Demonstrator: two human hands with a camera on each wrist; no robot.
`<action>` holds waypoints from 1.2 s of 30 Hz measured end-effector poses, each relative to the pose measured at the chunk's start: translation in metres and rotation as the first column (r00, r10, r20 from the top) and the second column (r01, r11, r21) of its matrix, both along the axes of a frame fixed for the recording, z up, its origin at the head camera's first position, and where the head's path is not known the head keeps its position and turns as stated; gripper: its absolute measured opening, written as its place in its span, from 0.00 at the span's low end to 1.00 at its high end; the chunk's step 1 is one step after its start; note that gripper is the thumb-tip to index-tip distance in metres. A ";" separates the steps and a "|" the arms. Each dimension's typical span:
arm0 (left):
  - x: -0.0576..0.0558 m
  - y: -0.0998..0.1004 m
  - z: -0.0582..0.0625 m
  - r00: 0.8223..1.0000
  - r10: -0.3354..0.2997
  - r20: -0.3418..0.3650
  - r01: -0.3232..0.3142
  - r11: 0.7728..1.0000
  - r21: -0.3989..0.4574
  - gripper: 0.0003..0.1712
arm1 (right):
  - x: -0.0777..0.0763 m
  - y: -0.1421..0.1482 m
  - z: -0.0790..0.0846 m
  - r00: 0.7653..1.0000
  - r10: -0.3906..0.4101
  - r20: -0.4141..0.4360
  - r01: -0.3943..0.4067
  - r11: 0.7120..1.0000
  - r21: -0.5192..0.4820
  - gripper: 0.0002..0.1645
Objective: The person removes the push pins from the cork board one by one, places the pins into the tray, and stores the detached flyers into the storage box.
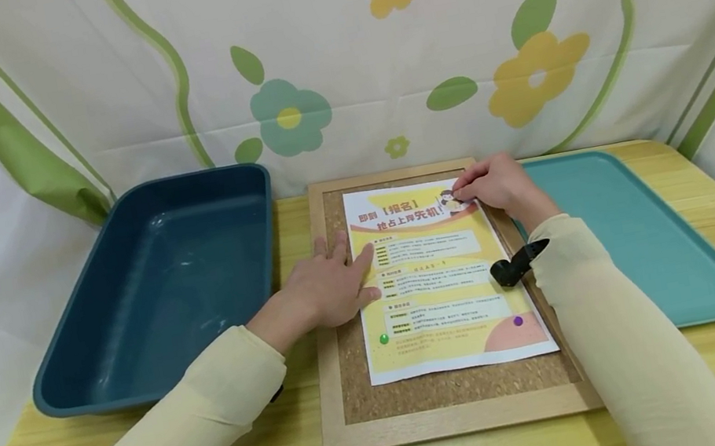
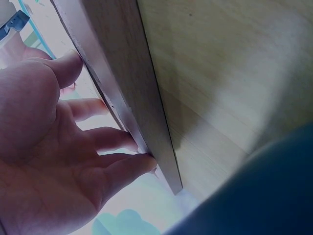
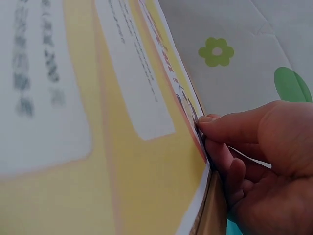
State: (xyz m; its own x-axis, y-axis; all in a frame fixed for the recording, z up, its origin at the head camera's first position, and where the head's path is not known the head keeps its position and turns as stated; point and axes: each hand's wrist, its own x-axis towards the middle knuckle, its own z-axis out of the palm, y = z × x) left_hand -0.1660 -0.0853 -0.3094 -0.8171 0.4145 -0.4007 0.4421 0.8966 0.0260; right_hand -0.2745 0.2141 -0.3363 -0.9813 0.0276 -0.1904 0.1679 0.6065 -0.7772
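While a glossy blue tub (image 1: pixel 157 306) is filling centre left, a narrow table (image 1: pixel 289 239) strip is separating it from the wood-edged corkboard (image 1: pixel 458 388) at centre. The left hand (image 1: pixel 326 288) is spreading wide there, touching the flat paper poster (image 1: pixel 440 264); the right hand (image 1: pixel 505 185) is pinching narrowly at its upper-right corner, cannot tell on what. Teal tray (image 1: pixel 648 243) is lying right. Left wrist view is adding the corkboard's thick side.

The left hand (image 2: pixel 54 147) is big and close, its palm showing. Its fingers are spread apart and reach the edge of a wooden frame (image 2: pixel 120 78). Beside the frame is a pale wooden table (image 2: pixel 210 73). A dark blue thing (image 2: pixel 274 191) fills the bottom right corner. White cloth with a blue-green shape (image 2: pixel 122 223) peeks out below. The right hand (image 2: pixel 19 50) shows at the top left.
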 end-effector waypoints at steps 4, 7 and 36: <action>0.000 0.002 -0.001 1.000 0.001 -0.010 -0.001 1.000 0.000 0.44 | 0.001 0.001 0.000 1.000 -0.011 0.002 0.011 1.000 -0.014 0.14; -0.001 0.004 -0.001 1.000 0.000 -0.011 0.000 1.000 0.002 0.44 | 0.002 0.003 0.000 1.000 -0.028 0.005 0.028 0.999 -0.024 0.14; 0.002 0.002 0.000 1.000 -0.013 -0.017 0.013 1.000 -0.004 0.44 | 0.012 0.006 0.000 1.000 -0.013 -0.020 0.011 0.997 -0.074 0.15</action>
